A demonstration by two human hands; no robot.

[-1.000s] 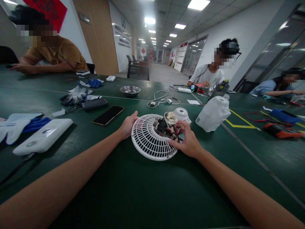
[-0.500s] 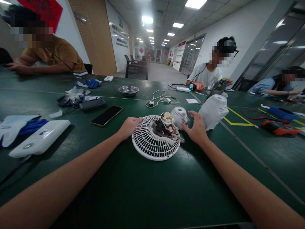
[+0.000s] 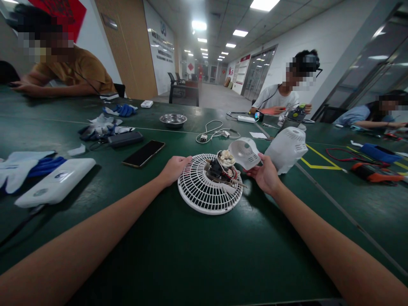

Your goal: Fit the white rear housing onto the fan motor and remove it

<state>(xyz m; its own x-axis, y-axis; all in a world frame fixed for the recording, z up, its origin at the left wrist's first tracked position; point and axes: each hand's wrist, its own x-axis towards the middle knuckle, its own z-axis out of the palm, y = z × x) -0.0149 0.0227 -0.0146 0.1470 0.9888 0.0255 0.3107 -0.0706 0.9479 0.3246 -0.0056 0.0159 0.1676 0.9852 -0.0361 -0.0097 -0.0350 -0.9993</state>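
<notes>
A round white fan grille (image 3: pixel 204 195) lies on the green table, with a motor (image 3: pixel 216 170) and its wires exposed on top. My left hand (image 3: pixel 174 171) grips the grille's left rim, fingers closed over it. In my right hand (image 3: pixel 265 173) is a white plastic motor cover (image 3: pixel 245 152), pinched at its right edge and tilted so its hollow inside partly shows. The cover is just behind and right of the motor. Beyond my right hand stands a larger white plastic housing (image 3: pixel 286 148) with slots in its top.
Left lie a phone (image 3: pixel 144 154), a white power bank (image 3: pixel 55 182), gloves (image 3: pixel 98 128) and a black case (image 3: pixel 125 139). Farther back are a steel bowl (image 3: pixel 173 120) and a white cable (image 3: pixel 216 132). A multimeter (image 3: pixel 376 172) lies right. Several people sit around the table.
My right hand has closed on the motor cover, lifting and turning it from its upright place beside the motor. My left hand stays on the grille.
</notes>
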